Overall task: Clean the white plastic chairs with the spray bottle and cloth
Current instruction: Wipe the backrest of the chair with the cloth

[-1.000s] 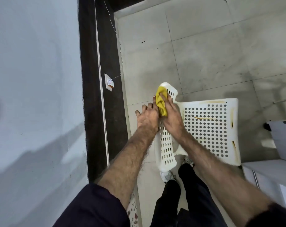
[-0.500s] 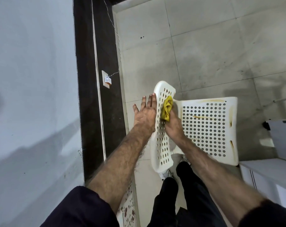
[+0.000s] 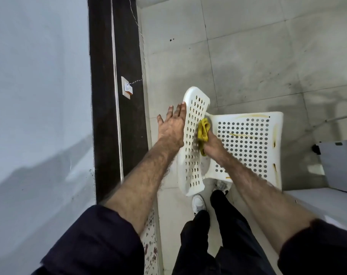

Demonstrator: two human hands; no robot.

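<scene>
A white perforated plastic chair stands on the tiled floor, seen from above, its backrest toward the wall on the left. Yellowish stains mark the seat's edges. My left hand lies flat with straight fingers against the outer face of the backrest. My right hand grips a bunched yellow cloth and presses it against the inner face of the backrest, low down near the seat. No spray bottle is in view.
A grey wall with a dark brown skirting strip runs along the left, holding a small socket with a thin wire. A white cabinet stands at the right. My legs and white shoes are just below the chair.
My right hand has slid the cloth from the backrest's top edge down its inner face toward the seat. My left hand has opened flat against the backrest's outer face.
</scene>
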